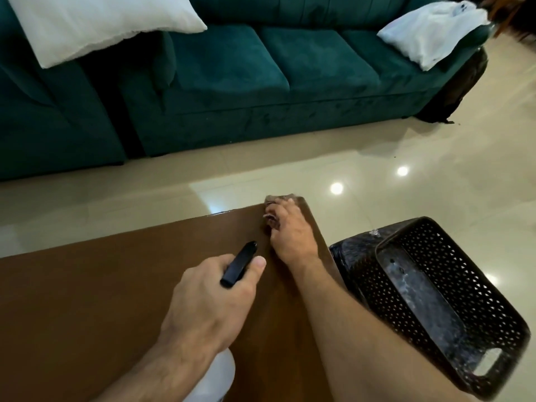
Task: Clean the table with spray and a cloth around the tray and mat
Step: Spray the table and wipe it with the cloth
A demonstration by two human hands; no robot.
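Outstretched, right hand (291,232) flat on cloth (271,220) at table (87,300) corner.

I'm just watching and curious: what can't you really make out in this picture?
- Cloth: mostly covered by the right hand at the table corner; head view.
- Spray bottle: body hidden under the left hand and cut off by the bottom edge.
- Tray and mat: not visible.
- Basket: its contents are blurred.

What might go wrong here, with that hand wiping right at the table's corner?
The right hand presses the cloth at the far corner of the table, so a stroke could slip off the edge. The black perforated basket hangs tilted beside that forearm and might get knocked. The left hand holds the spray bottle, which could mist the floor.
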